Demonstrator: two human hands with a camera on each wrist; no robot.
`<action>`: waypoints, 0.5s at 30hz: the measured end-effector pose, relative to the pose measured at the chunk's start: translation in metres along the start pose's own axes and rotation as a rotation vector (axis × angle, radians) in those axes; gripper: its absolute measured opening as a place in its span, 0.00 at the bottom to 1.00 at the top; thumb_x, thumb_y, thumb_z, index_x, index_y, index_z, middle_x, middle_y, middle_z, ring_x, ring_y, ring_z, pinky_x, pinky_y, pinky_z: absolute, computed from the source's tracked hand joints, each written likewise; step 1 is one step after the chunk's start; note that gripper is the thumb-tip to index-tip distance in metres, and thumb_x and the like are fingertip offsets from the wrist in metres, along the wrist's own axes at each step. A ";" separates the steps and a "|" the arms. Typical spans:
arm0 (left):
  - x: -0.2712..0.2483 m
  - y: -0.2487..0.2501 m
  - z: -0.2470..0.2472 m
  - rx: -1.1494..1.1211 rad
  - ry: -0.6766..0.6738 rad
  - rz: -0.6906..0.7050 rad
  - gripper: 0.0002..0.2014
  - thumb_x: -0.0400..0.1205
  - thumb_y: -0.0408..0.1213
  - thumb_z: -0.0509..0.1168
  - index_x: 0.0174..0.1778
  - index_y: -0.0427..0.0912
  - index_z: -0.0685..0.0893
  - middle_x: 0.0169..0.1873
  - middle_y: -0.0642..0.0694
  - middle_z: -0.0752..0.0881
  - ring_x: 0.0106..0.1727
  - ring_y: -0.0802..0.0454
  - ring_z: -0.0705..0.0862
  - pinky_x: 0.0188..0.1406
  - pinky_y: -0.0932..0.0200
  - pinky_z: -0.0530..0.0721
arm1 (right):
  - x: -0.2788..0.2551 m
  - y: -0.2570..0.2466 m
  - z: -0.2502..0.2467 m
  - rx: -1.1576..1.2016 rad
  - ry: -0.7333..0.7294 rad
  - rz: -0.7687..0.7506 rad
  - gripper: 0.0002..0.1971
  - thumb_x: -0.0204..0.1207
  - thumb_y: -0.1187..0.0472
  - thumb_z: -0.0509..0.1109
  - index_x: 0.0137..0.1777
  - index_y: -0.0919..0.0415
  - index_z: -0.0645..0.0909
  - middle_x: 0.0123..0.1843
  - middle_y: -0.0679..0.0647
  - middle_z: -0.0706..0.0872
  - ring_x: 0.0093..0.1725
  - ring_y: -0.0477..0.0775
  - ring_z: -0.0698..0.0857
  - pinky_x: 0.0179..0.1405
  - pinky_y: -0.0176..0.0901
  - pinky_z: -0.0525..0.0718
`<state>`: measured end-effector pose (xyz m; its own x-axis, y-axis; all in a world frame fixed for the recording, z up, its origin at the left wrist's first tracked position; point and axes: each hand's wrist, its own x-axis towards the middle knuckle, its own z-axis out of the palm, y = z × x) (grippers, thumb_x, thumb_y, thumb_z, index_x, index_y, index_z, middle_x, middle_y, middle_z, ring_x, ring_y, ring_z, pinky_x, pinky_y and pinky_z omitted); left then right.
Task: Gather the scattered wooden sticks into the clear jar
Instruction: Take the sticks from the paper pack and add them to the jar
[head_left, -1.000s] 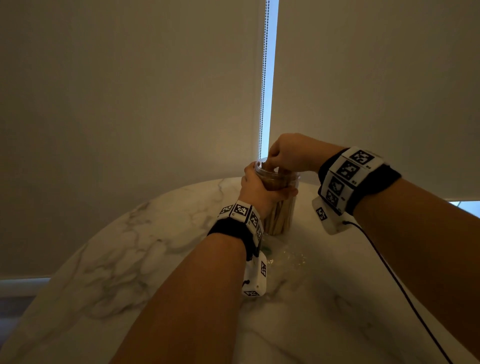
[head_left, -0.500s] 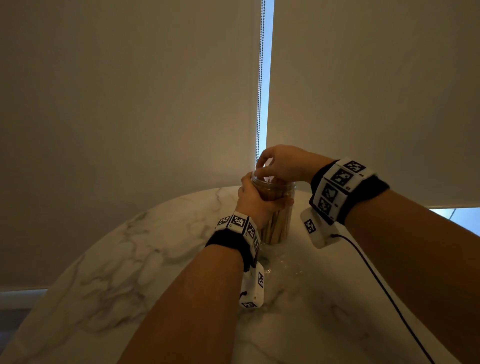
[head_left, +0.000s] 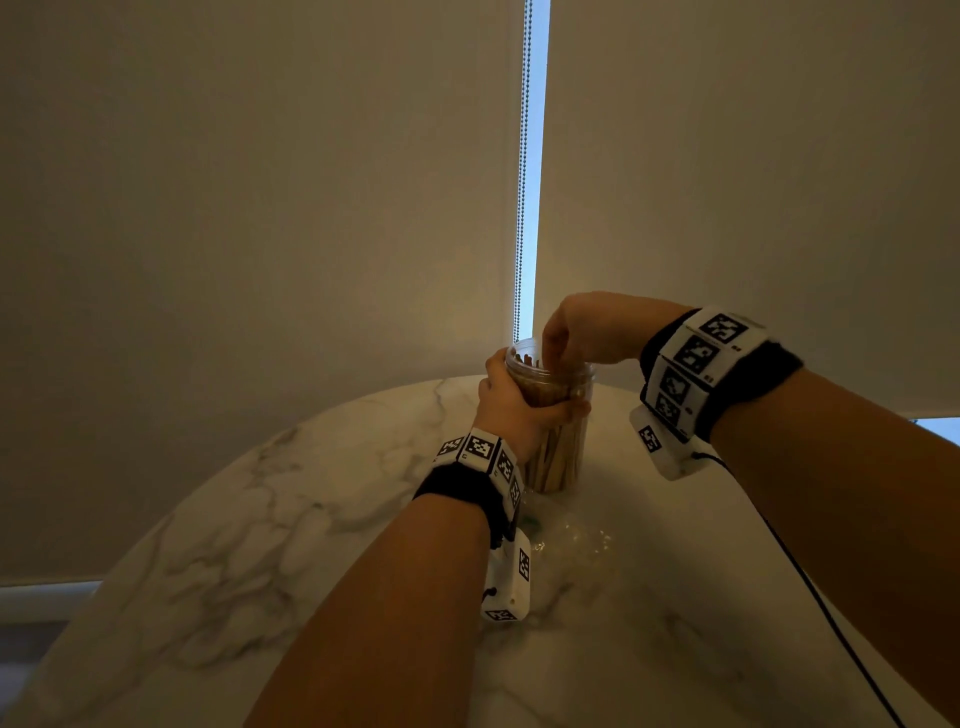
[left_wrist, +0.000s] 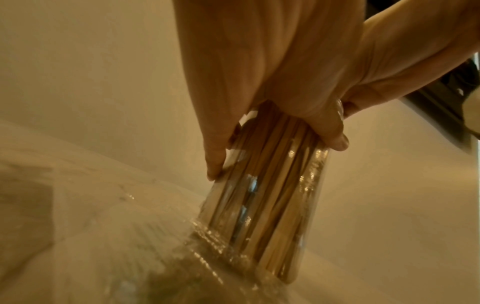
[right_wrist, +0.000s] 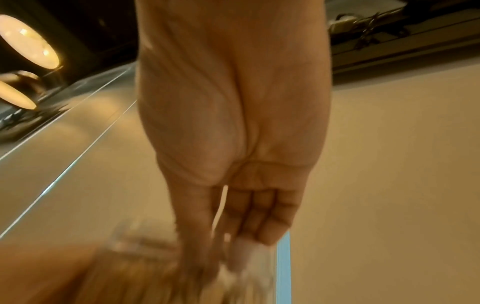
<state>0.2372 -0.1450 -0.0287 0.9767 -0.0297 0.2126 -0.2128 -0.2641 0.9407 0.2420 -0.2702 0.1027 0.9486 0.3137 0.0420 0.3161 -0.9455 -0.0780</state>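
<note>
The clear jar (head_left: 563, 467) stands upright on the far part of the marble table (head_left: 260, 519), packed with wooden sticks (head_left: 545, 465) standing on end. My left hand (head_left: 519, 402) grips its upper half, thumb on the left and fingers wrapped round the front; the left wrist view shows the left hand (left_wrist: 285, 111) on the jar (left_wrist: 272, 205) and the sticks (left_wrist: 278, 164) through the wall. My right hand (head_left: 558, 353) comes from above, fingers dipping into the jar's mouth. In the right wrist view the right hand (right_wrist: 241, 232) has fairly straight fingers; its tips are blurred.
A patch of clear crinkled plastic (head_left: 571, 540) lies on the table just in front of the jar. Roller blinds and a bead chain (head_left: 522, 208) hang right behind it. A thin black cable (head_left: 810, 587) trails from my right wrist.
My right hand's fingers have gone from the jar's rim down into its mouth. The left hand keeps its grip and the jar stays in place.
</note>
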 end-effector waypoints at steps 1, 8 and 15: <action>0.000 0.000 0.000 0.003 -0.001 0.005 0.66 0.48 0.64 0.83 0.81 0.58 0.56 0.71 0.46 0.75 0.70 0.44 0.79 0.69 0.41 0.83 | 0.001 0.000 0.004 -0.043 0.040 0.001 0.08 0.75 0.66 0.75 0.49 0.52 0.90 0.45 0.44 0.86 0.41 0.42 0.80 0.33 0.33 0.73; -0.004 0.003 -0.001 0.033 0.011 -0.002 0.65 0.50 0.64 0.82 0.82 0.56 0.56 0.71 0.45 0.75 0.70 0.44 0.78 0.69 0.41 0.83 | 0.002 0.003 0.010 0.125 0.176 -0.001 0.08 0.74 0.63 0.79 0.50 0.55 0.86 0.48 0.47 0.86 0.49 0.49 0.83 0.36 0.35 0.76; -0.004 0.015 -0.003 0.045 0.013 -0.042 0.62 0.62 0.49 0.87 0.85 0.50 0.52 0.74 0.44 0.75 0.73 0.41 0.78 0.70 0.41 0.81 | -0.013 -0.004 0.023 0.128 0.225 -0.064 0.11 0.83 0.62 0.63 0.56 0.55 0.88 0.58 0.51 0.88 0.52 0.50 0.82 0.45 0.38 0.77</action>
<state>0.2296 -0.1460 -0.0148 0.9842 -0.0052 0.1769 -0.1698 -0.3081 0.9361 0.2288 -0.2685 0.0793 0.9039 0.3314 0.2705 0.3882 -0.9011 -0.1932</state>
